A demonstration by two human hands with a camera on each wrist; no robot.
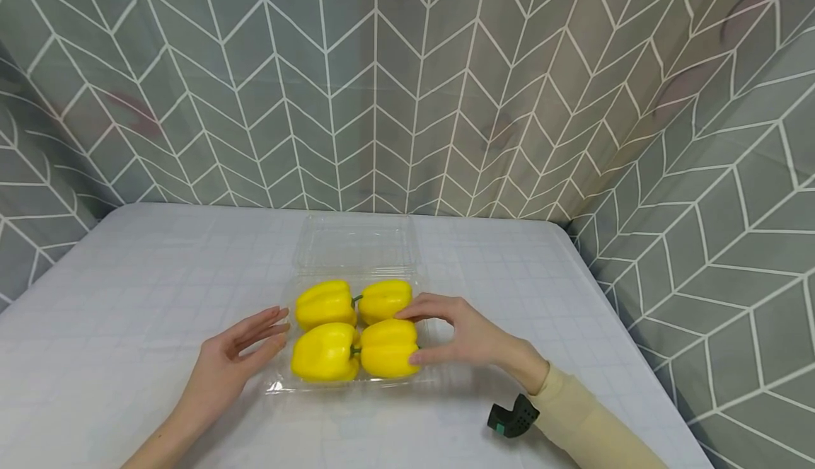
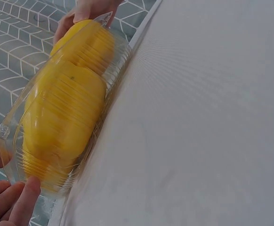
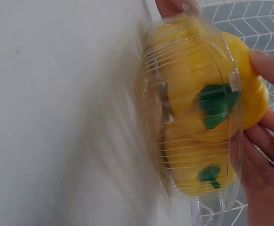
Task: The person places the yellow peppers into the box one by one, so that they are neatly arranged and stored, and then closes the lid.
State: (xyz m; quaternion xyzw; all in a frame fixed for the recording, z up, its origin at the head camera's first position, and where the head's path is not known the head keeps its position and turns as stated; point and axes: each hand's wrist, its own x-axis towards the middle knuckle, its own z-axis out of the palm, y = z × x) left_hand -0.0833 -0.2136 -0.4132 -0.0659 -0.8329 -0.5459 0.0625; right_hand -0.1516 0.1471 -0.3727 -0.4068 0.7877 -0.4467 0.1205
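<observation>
Several yellow bell peppers (image 1: 325, 352) lie in two rows in a clear plastic clamshell container (image 1: 280, 386). At the front right, my right hand (image 1: 455, 331) holds one yellow bell pepper (image 1: 387, 347) between thumb and fingers. The right wrist view shows this pepper (image 3: 252, 101) standing above the container's rim, with green stems visible through the ribbed wall. My left hand (image 1: 238, 352) is at the container's left end, its fingers loosely bent. In the left wrist view its fingertips (image 2: 31, 186) touch the clear wall and rim there.
The container's clear lid (image 1: 356, 242) lies folded back flat behind the peppers. A white cloth covers the table (image 1: 159, 264). A black wrist-worn device (image 1: 513, 416) sits by the right sleeve. Grey chevron-patterned curtains (image 1: 395, 87) hang behind and at both sides.
</observation>
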